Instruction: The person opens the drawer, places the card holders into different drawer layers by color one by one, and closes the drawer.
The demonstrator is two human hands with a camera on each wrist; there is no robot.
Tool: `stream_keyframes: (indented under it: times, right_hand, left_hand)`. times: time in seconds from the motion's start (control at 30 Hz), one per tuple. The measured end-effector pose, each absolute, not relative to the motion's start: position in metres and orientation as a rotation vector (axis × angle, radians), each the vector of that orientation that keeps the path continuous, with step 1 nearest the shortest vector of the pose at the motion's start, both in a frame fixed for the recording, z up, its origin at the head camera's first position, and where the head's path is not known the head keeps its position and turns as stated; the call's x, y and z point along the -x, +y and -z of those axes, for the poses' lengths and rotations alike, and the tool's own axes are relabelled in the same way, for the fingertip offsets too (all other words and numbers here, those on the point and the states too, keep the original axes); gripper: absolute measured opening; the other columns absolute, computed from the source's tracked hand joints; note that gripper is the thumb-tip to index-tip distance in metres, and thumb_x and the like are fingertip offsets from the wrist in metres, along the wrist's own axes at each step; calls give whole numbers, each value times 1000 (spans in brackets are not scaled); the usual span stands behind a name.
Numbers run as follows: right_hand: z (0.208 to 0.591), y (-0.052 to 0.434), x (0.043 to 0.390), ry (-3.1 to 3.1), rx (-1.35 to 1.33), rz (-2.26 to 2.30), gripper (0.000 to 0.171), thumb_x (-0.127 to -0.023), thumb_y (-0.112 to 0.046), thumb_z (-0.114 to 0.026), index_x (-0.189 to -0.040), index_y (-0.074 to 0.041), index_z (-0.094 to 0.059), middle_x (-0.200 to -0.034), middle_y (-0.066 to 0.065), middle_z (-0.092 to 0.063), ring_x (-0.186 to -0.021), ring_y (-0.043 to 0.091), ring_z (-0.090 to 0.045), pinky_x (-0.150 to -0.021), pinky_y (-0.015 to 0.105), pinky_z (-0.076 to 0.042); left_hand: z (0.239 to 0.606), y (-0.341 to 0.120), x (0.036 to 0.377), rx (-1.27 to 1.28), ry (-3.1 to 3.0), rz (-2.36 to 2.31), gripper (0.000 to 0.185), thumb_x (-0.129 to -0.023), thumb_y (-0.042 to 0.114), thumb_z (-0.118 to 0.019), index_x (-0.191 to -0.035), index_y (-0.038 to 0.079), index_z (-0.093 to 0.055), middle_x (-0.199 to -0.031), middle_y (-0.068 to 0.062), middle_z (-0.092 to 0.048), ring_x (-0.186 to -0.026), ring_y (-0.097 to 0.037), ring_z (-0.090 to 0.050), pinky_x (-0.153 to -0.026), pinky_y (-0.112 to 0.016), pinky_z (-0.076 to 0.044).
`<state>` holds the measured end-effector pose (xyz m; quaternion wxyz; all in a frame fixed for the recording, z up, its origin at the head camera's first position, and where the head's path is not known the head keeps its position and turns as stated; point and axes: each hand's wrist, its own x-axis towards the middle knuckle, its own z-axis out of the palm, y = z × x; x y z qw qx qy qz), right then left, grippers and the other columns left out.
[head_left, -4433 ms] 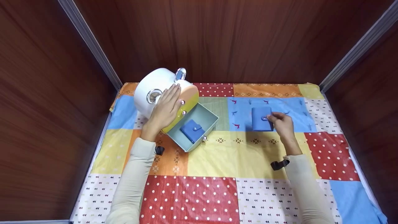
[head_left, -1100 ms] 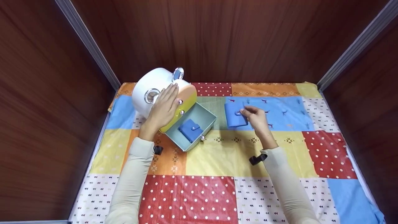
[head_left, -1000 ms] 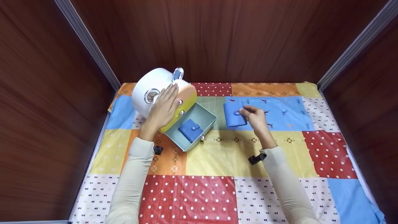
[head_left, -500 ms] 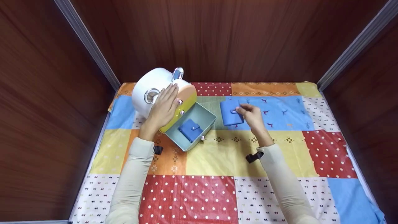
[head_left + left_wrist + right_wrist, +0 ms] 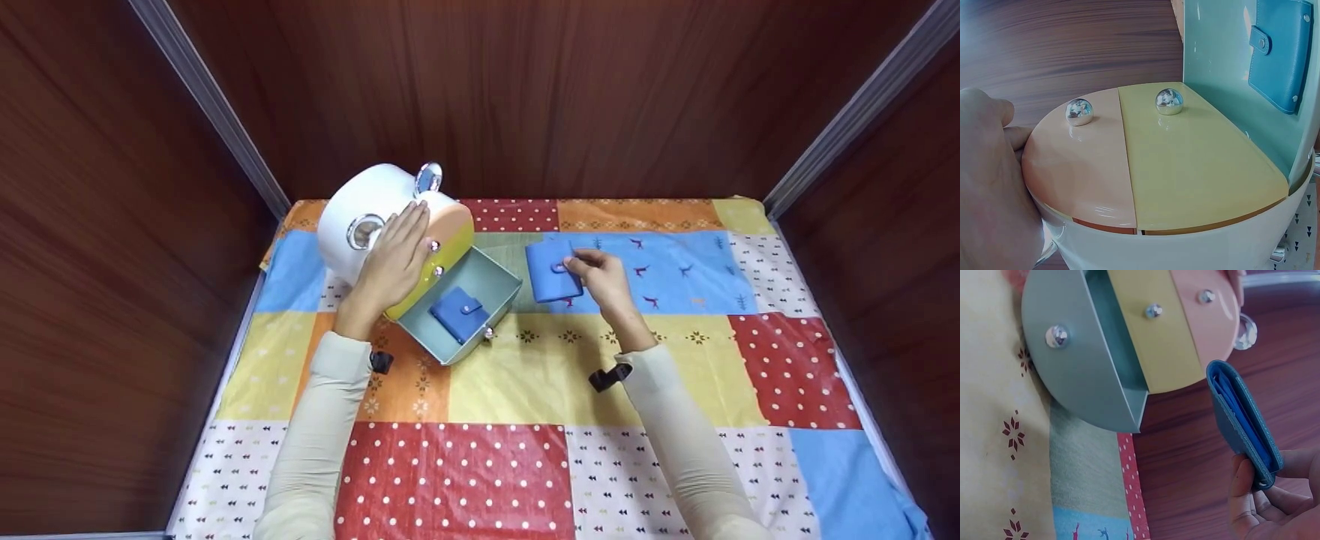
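My left hand [image 5: 393, 262] lies with straight fingers on top of a white rounded drawer box [image 5: 379, 196]. Its lowest drawer, pale green [image 5: 501, 279], is pulled out, while the yellow drawer [image 5: 1196, 163] and the peach drawer [image 5: 1084, 163] above it are closed. Inside the green drawer lies a blue wallet [image 5: 459, 313] with a snap strap. To the right of that drawer, my right hand [image 5: 606, 281] pinches a second blue wallet [image 5: 551, 274] by its strap edge, held above the cloth. The right wrist view shows this wallet [image 5: 1241, 422] edge-on between thumb and fingers.
A patchwork cloth [image 5: 510, 390] covers the table. Dark wood panels [image 5: 525, 97] stand at the back and both sides. The box carries round silver knobs [image 5: 1169, 102] on its drawers and silver rings [image 5: 365, 232] on its body.
My right hand has carried the second wallet leftward, closer to the open drawer, slowing in the last half second. My left hand, the box and the wallet in the drawer stay put.
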<state>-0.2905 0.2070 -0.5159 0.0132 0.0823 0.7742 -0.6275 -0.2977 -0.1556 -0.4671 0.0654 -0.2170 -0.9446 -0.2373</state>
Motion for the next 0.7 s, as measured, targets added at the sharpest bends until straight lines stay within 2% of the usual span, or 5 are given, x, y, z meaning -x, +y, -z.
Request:
stream_keyframes:
  times: [0.2, 0.7]
  right_hand:
    - [515, 203, 291, 2417, -248, 1956, 47, -103, -17, -70, -143, 7, -62, -138, 29, -68, -97, 6, -67, -84, 18, -57]
    - [517, 189, 293, 2398, -212, 1959, 47, -102, -16, -71, -142, 7, -63, -135, 28, -69, -96, 8, -67, -83, 18, -56]
  left_hand:
    - [468, -156, 298, 652, -2857, 711, 59, -117, 31, -32, -169, 7, -23, -179, -9, -22, -168, -27, -14, -139, -42, -5]
    - [468, -157, 298, 668, -2850, 728, 58, -117, 30, -33, -169, 6, -23, -179, -10, -21, -168, -28, -14, -139, -42, -5]
